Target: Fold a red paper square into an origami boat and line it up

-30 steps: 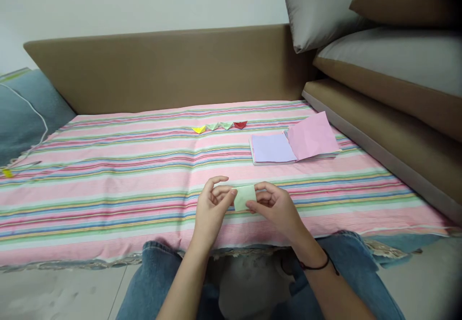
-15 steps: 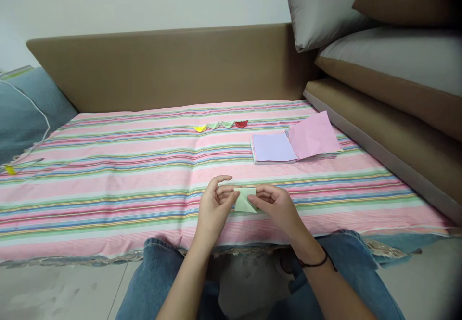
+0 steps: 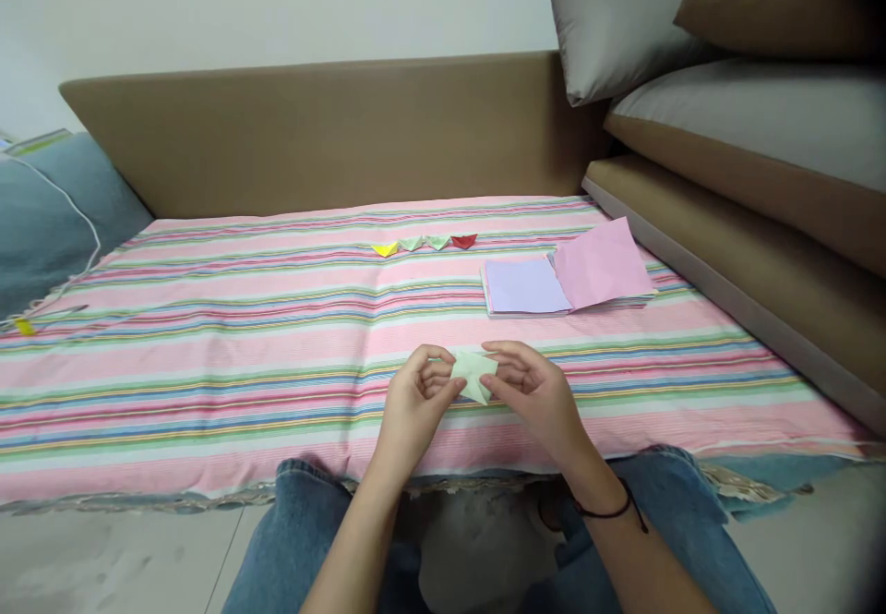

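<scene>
My left hand [image 3: 413, 403] and my right hand [image 3: 533, 394] both pinch a small pale green folded paper [image 3: 472, 375] between their fingertips, just above the striped cloth [image 3: 208, 355] near its front edge. The paper is partly folded, with pointed corners showing between the two hands. A dark band circles my right wrist. Farther back on the cloth lies a row of several small folded paper pieces [image 3: 424, 244]: yellow, two green, red.
A stack of coloured paper sheets [image 3: 526, 285] with a pink sheet [image 3: 601, 263] lifted on top lies at the right. Brown and grey cushions [image 3: 726, 106] rise at the right, a brown backrest [image 3: 332, 134] behind. A white cable [image 3: 65, 217] crosses a blue cushion at left.
The green paper went from a flat rectangle to a more folded, pointed shape. Both hands moved closer together and slightly away from me.
</scene>
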{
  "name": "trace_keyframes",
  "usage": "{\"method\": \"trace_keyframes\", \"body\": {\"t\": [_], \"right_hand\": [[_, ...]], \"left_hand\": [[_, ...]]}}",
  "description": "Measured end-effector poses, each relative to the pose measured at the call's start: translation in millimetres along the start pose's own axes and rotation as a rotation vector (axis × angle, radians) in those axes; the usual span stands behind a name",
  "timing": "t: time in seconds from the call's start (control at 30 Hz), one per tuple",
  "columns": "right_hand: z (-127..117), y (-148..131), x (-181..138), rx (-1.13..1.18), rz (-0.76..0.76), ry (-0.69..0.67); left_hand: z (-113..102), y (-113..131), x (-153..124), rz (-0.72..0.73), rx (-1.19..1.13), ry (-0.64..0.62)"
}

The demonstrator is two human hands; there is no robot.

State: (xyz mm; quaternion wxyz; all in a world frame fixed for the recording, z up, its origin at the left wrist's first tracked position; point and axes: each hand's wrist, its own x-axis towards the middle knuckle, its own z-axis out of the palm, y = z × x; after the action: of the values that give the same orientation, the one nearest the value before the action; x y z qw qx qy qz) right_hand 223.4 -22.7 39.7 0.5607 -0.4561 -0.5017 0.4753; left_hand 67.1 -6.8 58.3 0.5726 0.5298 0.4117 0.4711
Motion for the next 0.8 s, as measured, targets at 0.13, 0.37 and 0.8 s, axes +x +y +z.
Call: {"method": "trace_keyframes", "body": {"t": [0.13,0.37,0.8], "right_hand": [[-2.0,-0.2,-0.6,-0.04,-0.047,-0.047],[-10.9,-10.6,-3.4,0.135,0.089,-0.246],[-15.0,-2.6,-5.3,0.094,0.027,-0.227]], "left_hand": [[-2.5,3.9,-0.8,0.022,0.061,0.044],[-11.7,10.9,-6.0,-0.051,-0.007,-0.134],[-9.1,12.6,-7.9,-0.038,0.11,-0.051]]}}
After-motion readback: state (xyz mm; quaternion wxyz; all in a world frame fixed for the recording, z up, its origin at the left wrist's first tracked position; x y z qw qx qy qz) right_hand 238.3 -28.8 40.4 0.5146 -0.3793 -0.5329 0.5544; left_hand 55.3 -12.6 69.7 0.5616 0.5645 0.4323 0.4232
